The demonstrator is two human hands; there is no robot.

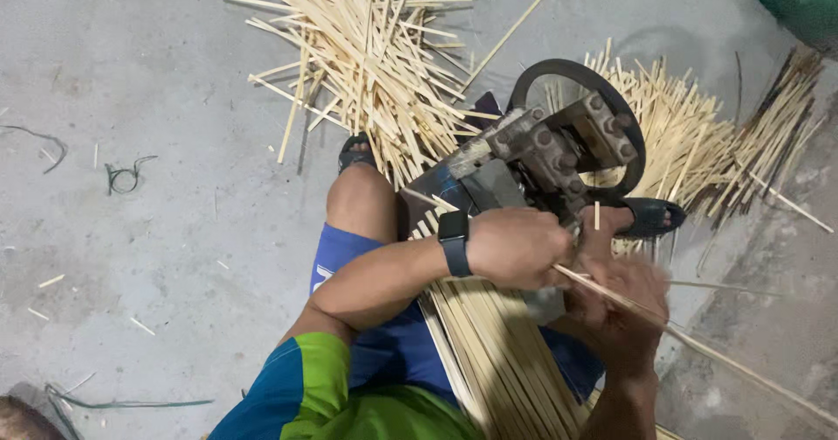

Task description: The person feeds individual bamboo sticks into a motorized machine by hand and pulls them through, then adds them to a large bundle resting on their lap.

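— From the head camera, what are the hands doing?

— The left hand [515,248], with a black wristwatch [454,243] on its wrist, is closed in a fist around a long thin pale bamboo strip [698,344], right against the dark rusty metal splitting machine [532,165] with its black round wheel [633,130]. The right hand [620,305] is blurred; it lies just beside the left, its fingers curled on the same strip, which runs off toward the lower right.

— What lies around them?

— A bundle of long pale bamboo slats [497,353] rests across the person's lap, touching the blue shorts [384,353]. A loose heap of short pale sticks [375,56] lies on the grey concrete floor [131,99] beyond the knee, and a second pile of pale and dark sticks [733,134] sits behind the machine. A foot in a black sandal [650,217] rests just beside the machine.
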